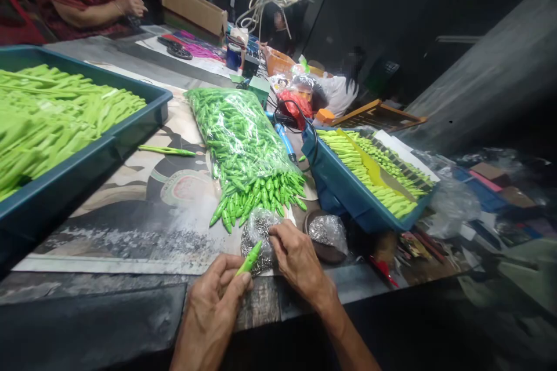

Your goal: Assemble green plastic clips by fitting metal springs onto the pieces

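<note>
In my left hand (pixel 215 295) I hold a small green pointed plastic piece (pixel 250 258), tip up, between thumb and fingers. My right hand (pixel 300 261) is closed in a pinch over the edge of a plastic bag of small metal parts (pixel 256 237); anything between those fingertips is too small to make out. Just beyond lies a large transparent bag (pixel 243 127) filled with similar green pieces, several of them spilling from its near end (pixel 261 194). A brown dish (pixel 319 246) holding another plastic bag of small metal parts (pixel 328 229) stands right of my right hand.
A blue tray (pixel 143 122) of light green pieces stands left, and a blue bin (pixel 333 177) of similar pieces stands right. A long green piece (pixel 167 151) lies on the table. A blue pen-shaped tool (pixel 285 142) rests behind the bag. Across the table sits a person (pixel 82 6).
</note>
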